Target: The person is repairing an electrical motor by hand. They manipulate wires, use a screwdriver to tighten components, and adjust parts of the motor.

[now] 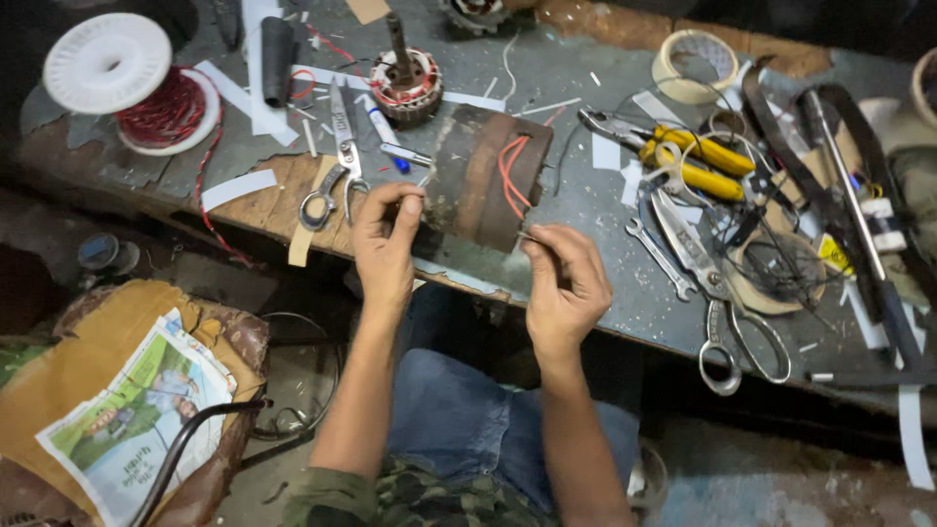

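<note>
Both hands worked at a rusty motor stator (485, 176) lying at the worktop (595, 200) edge: left hand (386, 244) and right hand (564, 278) each pinched thin wire. Heavy, rigid core; wires likely delicate.

Rusty-brown stator (485, 176), seemingly orange wires (509, 176)

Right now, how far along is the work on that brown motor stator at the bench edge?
Red wires already loop out of the brown cylindrical stator. The left hand and right hand each pinch a thin strand beside it. Another copper-wound core sits untouched behind, near the red wire spool.
</note>
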A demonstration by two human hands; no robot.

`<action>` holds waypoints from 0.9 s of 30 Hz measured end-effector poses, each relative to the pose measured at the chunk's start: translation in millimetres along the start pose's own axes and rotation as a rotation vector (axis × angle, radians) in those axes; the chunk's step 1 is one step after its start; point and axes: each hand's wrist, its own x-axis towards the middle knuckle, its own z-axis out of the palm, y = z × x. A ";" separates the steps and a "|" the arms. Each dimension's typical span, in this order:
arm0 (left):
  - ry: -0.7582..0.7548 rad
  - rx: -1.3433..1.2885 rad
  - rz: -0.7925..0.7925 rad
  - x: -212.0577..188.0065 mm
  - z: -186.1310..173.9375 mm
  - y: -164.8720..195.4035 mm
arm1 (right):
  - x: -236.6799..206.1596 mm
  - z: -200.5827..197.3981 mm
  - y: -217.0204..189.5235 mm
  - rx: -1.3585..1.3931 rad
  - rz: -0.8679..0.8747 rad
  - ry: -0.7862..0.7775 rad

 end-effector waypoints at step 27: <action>-0.218 0.669 0.263 33.4 -8.1 40.0 | -1.3 3.3 3.6 -0.026 0.049 -0.001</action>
